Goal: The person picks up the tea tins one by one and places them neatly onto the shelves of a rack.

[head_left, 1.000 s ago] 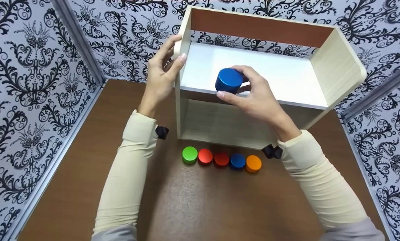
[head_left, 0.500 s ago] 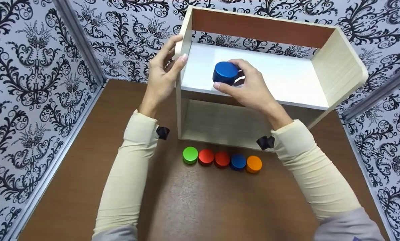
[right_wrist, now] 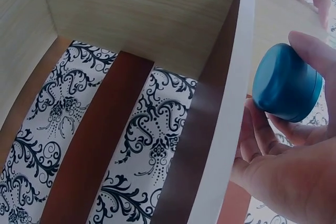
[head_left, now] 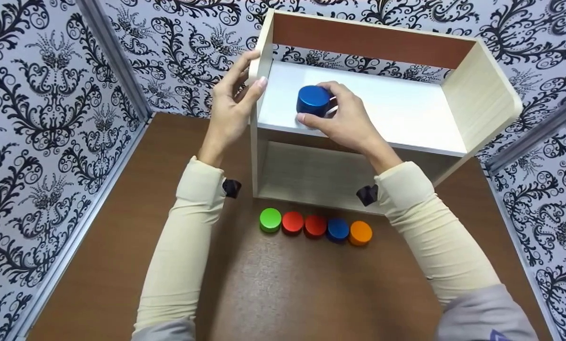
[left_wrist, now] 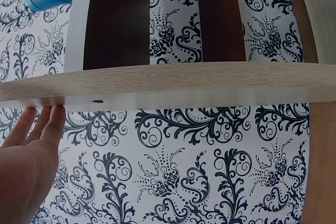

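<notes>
My right hand [head_left: 351, 118] holds a blue round tin [head_left: 312, 100] between thumb and fingers, above the left part of the white upper shelf board [head_left: 396, 104]. In the right wrist view the tin [right_wrist: 286, 83] shows a seam near one end; whether it touches the board I cannot tell. My left hand [head_left: 230, 104] grips the front edge of the left side panel [head_left: 263, 52] of the wooden shelf unit. The left wrist view shows the fingertips [left_wrist: 55, 114] against that panel, the thumb hidden.
Several round tins stand in a row on the brown table before the unit: green [head_left: 270, 220], two red [head_left: 292, 222], blue [head_left: 337, 229] and orange [head_left: 360, 233]. A right side panel [head_left: 486, 94] bounds the unit. Patterned walls [head_left: 50, 118] enclose the table.
My right hand has carried the blue tin leftward and farther back over the upper board. The left hand has stayed on the side panel, and the row of tins is unmoved.
</notes>
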`<state>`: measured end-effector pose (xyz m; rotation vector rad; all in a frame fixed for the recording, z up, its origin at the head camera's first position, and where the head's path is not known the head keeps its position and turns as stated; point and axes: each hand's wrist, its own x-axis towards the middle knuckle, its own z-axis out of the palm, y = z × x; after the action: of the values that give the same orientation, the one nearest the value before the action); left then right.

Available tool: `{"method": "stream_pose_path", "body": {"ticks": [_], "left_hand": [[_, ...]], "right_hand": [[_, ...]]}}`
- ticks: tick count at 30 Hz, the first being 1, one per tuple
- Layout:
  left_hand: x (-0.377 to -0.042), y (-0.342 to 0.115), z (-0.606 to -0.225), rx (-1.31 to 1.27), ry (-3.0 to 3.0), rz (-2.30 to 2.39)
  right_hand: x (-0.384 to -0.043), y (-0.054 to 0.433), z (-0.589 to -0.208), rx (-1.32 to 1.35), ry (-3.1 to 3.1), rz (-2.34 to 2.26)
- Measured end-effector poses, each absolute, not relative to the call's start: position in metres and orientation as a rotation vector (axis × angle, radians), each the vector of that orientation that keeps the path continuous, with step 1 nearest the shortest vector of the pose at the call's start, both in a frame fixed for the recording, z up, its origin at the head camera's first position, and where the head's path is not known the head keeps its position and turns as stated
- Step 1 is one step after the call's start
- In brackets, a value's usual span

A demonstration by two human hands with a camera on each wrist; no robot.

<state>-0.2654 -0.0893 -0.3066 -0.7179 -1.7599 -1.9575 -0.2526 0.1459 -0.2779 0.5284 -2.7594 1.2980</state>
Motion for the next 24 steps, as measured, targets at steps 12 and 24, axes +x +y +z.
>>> {"method": "stream_pose_path", "body": {"ticks": [12,24], "left_hand": [[-0.265,-0.090,-0.307,-0.723,-1.757,-1.957],[-0.265,-0.090,-0.307,-0.719,-1.749,-1.980]], "right_hand": [[-0.262,0.139,-0.283,0.472,-2.824,1.276],[-0.266,0.134,-0.288,0.482,-2.821,1.232]]}}
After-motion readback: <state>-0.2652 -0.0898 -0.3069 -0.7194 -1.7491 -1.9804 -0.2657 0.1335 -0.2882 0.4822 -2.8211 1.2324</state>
